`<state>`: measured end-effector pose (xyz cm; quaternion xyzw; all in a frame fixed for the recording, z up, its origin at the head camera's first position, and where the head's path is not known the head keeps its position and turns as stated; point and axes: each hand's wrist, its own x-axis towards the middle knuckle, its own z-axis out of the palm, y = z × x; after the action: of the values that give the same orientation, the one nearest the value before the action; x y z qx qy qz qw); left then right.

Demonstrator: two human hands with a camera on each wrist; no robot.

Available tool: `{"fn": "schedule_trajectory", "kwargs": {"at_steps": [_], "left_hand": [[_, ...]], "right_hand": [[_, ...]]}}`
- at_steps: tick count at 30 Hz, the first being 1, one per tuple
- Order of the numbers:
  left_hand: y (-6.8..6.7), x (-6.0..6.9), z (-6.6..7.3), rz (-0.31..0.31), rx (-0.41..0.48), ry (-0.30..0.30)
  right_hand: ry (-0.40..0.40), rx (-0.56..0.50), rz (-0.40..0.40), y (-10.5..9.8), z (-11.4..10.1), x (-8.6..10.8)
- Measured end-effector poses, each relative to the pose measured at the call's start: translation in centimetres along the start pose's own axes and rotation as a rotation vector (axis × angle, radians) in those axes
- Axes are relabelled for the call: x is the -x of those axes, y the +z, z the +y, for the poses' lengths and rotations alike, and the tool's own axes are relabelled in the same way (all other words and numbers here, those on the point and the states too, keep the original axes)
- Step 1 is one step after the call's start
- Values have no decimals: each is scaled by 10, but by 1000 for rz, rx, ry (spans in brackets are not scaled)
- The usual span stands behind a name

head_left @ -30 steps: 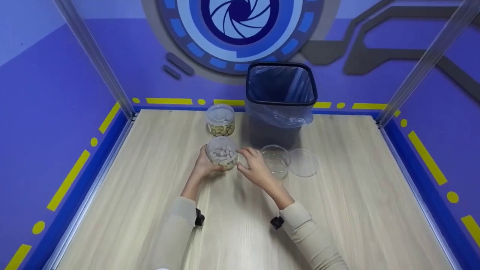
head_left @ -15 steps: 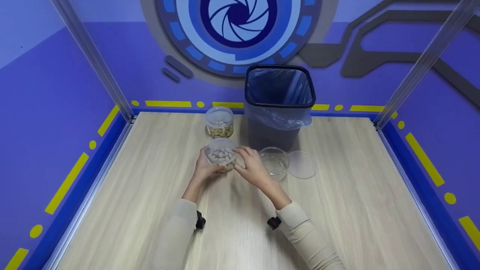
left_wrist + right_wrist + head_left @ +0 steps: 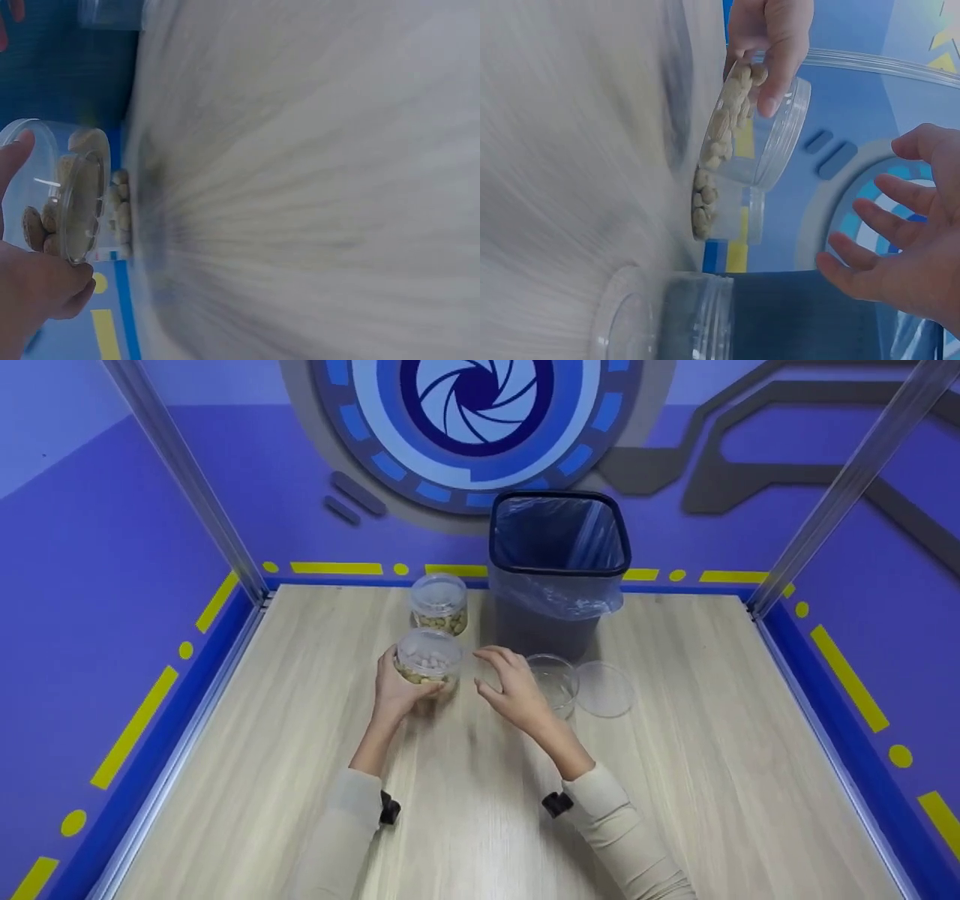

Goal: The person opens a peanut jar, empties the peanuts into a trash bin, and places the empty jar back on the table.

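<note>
The left hand (image 3: 397, 688) grips a clear lidded jar (image 3: 429, 654) with peanut-like pieces inside, its thumb across the near side. In the right wrist view this jar (image 3: 761, 142) is tilted and held above the table. The right hand (image 3: 517, 694) hovers just right of the jar with fingers spread and nothing in them; in the right wrist view its fingers (image 3: 900, 225) are apart from the jar. Behind the held jar stands a second lidded jar (image 3: 439, 604) with similar pieces. An uncovered clear jar (image 3: 559, 690) stands partly behind the right hand.
A clear round lid (image 3: 604, 690) lies flat to the right of the uncovered jar. A dark bin (image 3: 551, 622) with a plastic liner stands at the back, right of the second jar. Metal-edged panels (image 3: 187, 495) border the wooden table (image 3: 712, 772).
The left hand has moved the jar slightly left and away from the right hand. The right hand has come off the jar and its fingers have spread.
</note>
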<state>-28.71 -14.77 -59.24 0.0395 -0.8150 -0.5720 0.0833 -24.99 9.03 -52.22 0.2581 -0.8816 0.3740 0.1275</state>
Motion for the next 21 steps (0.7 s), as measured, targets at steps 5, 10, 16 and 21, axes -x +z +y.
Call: {"fn": "schedule_trajectory", "kwargs": {"at_steps": [5,10,16,21], "left_hand": [[-6,9,17,46,-20,59],[-6,16,33,102,-46,189],[-3,27,49,140,-75,347],[-2,35,62,145,-116,472]], "right_hand": [[12,9,2,-7,-3,1],[11,-3,25,-14,-7,-1],[8,-32,32,-18,-11,-4],[-3,-114,63,-21,-16,-10]]}}
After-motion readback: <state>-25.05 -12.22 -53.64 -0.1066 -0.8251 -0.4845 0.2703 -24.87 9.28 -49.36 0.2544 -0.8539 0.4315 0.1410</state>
